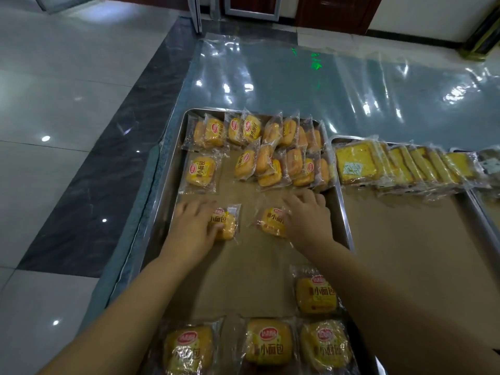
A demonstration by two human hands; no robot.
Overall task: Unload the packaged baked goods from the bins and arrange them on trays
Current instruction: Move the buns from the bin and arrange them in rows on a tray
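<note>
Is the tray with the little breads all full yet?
Not full. The tray has bread packets crowded at its far end and a few near, but bare brown paper shows across its middle.

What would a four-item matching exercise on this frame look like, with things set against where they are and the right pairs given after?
Things
1. left hand
2. right hand
3. sliced cake packs
4. heaped bread packs

Places
A. leaning in a row on the right tray
B. resting on the left-side bread pack, mid-tray
C. far right corner of the left tray
D. resting on the right-side bread pack, mid-tray

Pairs: 1-B, 2-D, 3-A, 4-C
</note>
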